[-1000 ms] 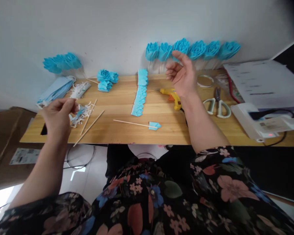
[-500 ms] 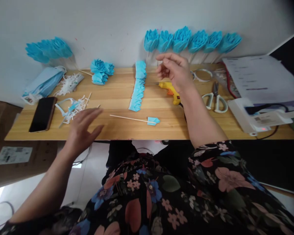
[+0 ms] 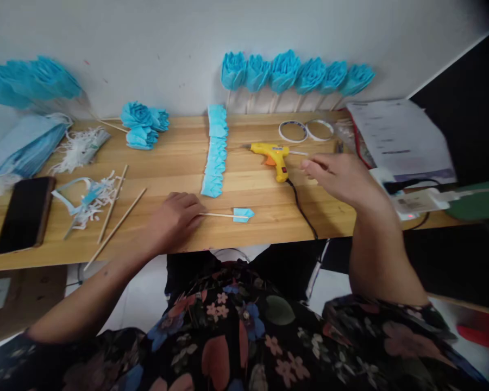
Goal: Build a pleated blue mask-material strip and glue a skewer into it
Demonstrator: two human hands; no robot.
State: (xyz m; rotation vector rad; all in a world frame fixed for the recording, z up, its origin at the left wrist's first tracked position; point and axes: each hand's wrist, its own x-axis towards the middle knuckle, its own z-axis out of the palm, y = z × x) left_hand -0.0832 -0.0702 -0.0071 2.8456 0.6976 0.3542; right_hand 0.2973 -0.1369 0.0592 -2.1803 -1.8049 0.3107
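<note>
My left hand [image 3: 180, 217] rests low on the table, its fingers closed on the left end of a thin wooden stick [image 3: 218, 215]. The stick's other end lies over a small, pointed piece of blue crepe paper [image 3: 243, 215]. Above it lies a ruffled blue paper strip [image 3: 215, 152]. My right hand [image 3: 336, 176] hovers over the right side, fingers loosely curled with a small gap, nothing visible in them. Its fingertips are close to the glue stick at the back of a yellow glue gun [image 3: 271, 151]. Scissors [image 3: 339, 146] are mostly hidden behind that hand.
Blue paper roses [image 3: 285, 70] stand along the wall; more flowers [image 3: 140, 125] lie left. Two tape rolls [image 3: 293, 131], a phone [image 3: 25, 214], loose sticks [image 3: 114, 228], paper scraps [image 3: 92, 198] and a white power strip [image 3: 415, 201] surround the work. The glue gun's cord [image 3: 299, 209] crosses the front edge.
My left hand has moved right and down onto the stick's end, uncovering loose sticks. My right hand has moved right and down from above the glue gun, and now covers most of the scissors.
</note>
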